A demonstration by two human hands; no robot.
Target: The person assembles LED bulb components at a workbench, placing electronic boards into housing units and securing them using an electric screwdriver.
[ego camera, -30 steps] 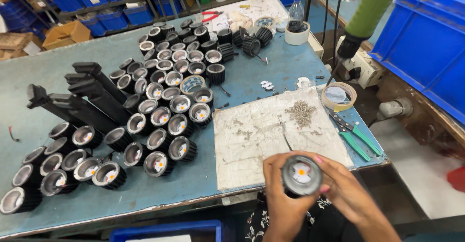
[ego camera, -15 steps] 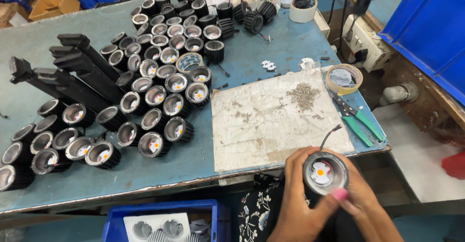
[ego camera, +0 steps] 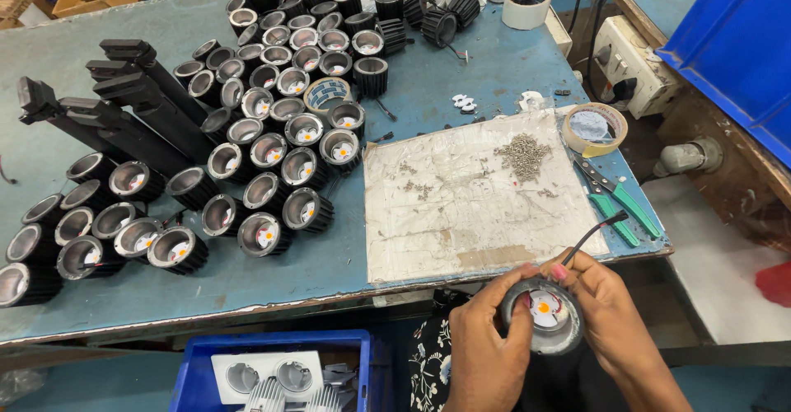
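Here we grip a round lamp housing (ego camera: 544, 315) in both hands.
Left hand (ego camera: 482, 348) and right hand (ego camera: 606, 309) clasp its rigid rim; seemingly solid metal, with a delicate wire (ego camera: 589, 232).

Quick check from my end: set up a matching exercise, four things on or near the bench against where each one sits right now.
Things:
1. round lamp housing
2. pile of screws
3. green-handled pliers
4. roll of tape

Places:
A. on the pale sheet, near its far right corner
B. off the bench's near edge, between left hand and right hand
C. on the blue benchtop, right of the sheet, at the bench's right edge
D. just past the sheet's far right corner, beyond the pliers

Pairs: 1-B, 2-A, 3-C, 4-D
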